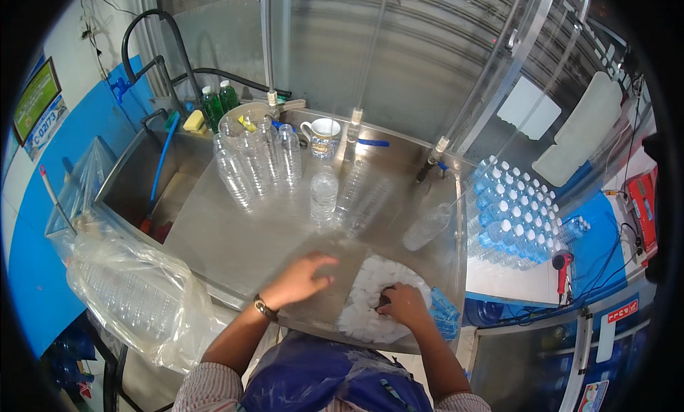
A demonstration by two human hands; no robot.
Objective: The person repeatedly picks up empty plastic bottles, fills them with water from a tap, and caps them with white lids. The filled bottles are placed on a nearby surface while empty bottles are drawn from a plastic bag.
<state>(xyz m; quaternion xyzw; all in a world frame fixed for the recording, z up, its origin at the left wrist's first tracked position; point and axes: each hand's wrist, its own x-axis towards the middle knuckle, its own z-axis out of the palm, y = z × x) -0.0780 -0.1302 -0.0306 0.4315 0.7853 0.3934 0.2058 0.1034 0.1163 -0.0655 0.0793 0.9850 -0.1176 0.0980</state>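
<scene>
Over the front of a steel counter (235, 242), my left hand (303, 278) hangs with its fingers apart and nothing in them. My right hand (405, 305) reaches into a heap of small white pieces, which look like bottle caps (370, 280). Its fingers curl down among them, so whatever they pinch is hidden. Blue-and-clear plastic strips, perhaps labels (445, 316), lie beside the heap. Beyond my left hand a clear plastic bottle (324, 196) stands upright without a cap. Another clear bottle (427, 227) lies or leans at the counter's right side.
Several clear bottles (239, 173) stand at the back left, near a patterned mug (323, 138). Pipes end in blue-handled taps (354, 131) along the back. A sink (135, 188) is at left, above a bag of bottles (135, 291). Capped bottles (516, 212) and a red heat gun (563, 266) are at right.
</scene>
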